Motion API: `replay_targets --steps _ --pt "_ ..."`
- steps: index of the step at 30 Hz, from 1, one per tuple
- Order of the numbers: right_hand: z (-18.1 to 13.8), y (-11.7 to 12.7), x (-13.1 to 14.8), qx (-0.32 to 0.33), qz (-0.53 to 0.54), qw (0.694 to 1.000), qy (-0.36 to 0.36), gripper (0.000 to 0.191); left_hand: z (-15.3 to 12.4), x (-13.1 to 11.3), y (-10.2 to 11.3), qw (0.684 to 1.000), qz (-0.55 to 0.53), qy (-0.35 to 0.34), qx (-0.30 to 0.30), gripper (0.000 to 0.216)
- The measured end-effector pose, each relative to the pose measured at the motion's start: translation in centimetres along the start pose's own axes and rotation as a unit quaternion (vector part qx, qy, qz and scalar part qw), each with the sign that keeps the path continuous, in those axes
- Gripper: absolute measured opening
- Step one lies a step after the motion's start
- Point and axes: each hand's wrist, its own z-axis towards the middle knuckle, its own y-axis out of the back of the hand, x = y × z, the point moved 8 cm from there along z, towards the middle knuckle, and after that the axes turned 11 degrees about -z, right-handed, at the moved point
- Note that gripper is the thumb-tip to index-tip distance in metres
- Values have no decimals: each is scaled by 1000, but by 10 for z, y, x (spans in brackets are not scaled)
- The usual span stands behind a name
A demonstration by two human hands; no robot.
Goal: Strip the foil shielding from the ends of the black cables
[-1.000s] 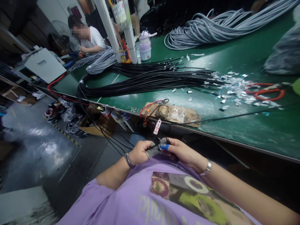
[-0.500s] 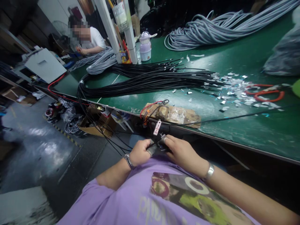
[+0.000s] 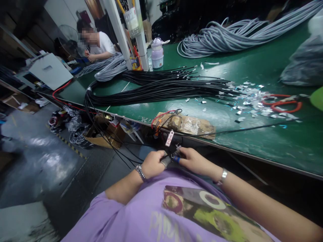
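Close to my purple shirt, below the bench edge, my left hand [image 3: 154,164] is closed round a black cable; several black cables [image 3: 118,148] hang from the bench towards it. My right hand [image 3: 193,158] pinches at the cable's end, just right of the left hand. Its fingertips are wrapped in pale covering, with a blue band on one finger. Small pale bits show at these fingertips, too small to name. Just above the hands a pink-and-white tag [image 3: 169,138] hangs from a worn wooden block [image 3: 188,124] at the bench edge.
On the green bench [image 3: 254,144] lie a bundle of black cables [image 3: 151,90], foil scraps [image 3: 248,101], orange-handled scissors [image 3: 287,106] and grey cable coils [image 3: 227,37]. A purple bottle [image 3: 157,53] stands near a white post [image 3: 142,50]. A co-worker [image 3: 103,45] sits at the far left.
My right hand has shifted slightly and its fingers have turned, so the blue band now shows. The left hand keeps its hold on the cable. The view has tilted slightly.
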Motion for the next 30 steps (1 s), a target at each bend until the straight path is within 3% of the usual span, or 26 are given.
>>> replay_targets --steps 2,4,7,11,14,16,19,23,26,28,30 --pt "1 -11 -7 66 193 979 -4 33 1 -4 -1 996 -87 -6 30 21" --pt "1 -19 -10 104 310 945 -14 45 2 -6 -2 987 -147 0 57 30" --pt "1 -19 -11 84 334 939 -19 48 2 -2 -1 983 -175 19 58 34" --pt "-1 0 0 -11 164 986 24 36 1 6 1 988 -150 21 39 27" --pt "-6 6 9 -56 -15 997 51 16 1 11 0 993 -112 18 28 22" --pt "-9 7 14 -77 -150 984 53 6 1 11 1 997 -81 11 17 18" --pt "-13 3 25 -83 -309 945 63 10 3 9 1 999 -49 8 11 9" --pt "-14 -1 35 -68 -372 923 71 12 2 20 -9 990 -66 100 75 10" --pt "-12 1 30 -70 -303 949 56 8 3 19 -6 991 -70 91 65 7" --pt "-10 -2 23 -41 -157 985 67 11 5 10 -4 991 -111 35 62 9" --pt "-7 -9 20 11 31 996 89 22 5 4 -8 977 -182 8 109 22"
